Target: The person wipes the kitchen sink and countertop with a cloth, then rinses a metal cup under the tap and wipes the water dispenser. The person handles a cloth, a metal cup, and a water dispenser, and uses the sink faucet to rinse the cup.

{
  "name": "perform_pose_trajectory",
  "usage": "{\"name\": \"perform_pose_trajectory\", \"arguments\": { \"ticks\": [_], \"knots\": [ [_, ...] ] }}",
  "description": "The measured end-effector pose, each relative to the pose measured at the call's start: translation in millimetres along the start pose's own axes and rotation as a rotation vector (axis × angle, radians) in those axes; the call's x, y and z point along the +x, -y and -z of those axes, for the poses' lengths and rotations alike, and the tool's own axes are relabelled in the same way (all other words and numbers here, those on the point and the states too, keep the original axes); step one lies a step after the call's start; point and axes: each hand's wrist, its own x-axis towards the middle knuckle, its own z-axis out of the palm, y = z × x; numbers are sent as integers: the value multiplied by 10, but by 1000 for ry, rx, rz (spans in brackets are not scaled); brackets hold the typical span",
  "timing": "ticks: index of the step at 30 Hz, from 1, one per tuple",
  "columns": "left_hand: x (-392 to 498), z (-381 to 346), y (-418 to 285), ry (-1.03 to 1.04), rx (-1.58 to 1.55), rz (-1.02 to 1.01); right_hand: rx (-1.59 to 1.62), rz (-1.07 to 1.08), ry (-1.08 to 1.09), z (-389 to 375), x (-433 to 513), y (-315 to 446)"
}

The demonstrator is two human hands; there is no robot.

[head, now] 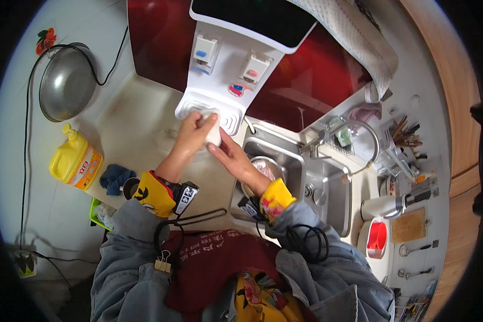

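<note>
A bunched white cloth [214,135] is gripped between both hands, just in front of the drip tray [230,120] of a white water dispenser [225,64]. My left hand [190,137] holds it from the left, the thumb lying along its top. From the right, my right hand [234,157] presses it with the thumb and fingers. Parts of the cloth are hidden by the fingers. Two taps, one with a blue tab [201,53] and one with a pink tab [252,73], sit above the tray.
To the right is a double steel sink [304,173] with a curved faucet [338,137]; a metal bowl [280,169] stands in its left basin. At left are a yellow detergent jug [74,163], a dark blue cloth [116,179] and a leaning steel wok [66,86]. Cords hang from both wrists.
</note>
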Motion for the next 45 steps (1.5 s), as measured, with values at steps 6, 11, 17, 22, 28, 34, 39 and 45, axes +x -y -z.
{"name": "perform_pose_trajectory", "arguments": {
  "ticks": [6,11,17,22,28,34,39,45],
  "knots": [
    [-202,-177,-390,-516,425,-728,529,-366,29,-302,-9,47],
    [-279,-374,-493,-210,-45,-675,1261,-526,374,-356,-151,178],
    [-187,-180,-456,-276,272,-990,726,-574,308,-232,-242,171],
    [-249,-7,-377,-240,489,-1031,318,-345,99,-196,-207,308],
    [-153,52,-121,-188,97,-626,-618,172,-284,77,101,535],
    [177,267,6,-196,-127,-334,-500,314,-427,-41,417,575],
    [267,336,-44,-135,-139,-295,-686,566,-473,-145,737,592],
    [280,272,14,-8,-92,-229,-824,350,-483,-143,912,707]
  ]
}}
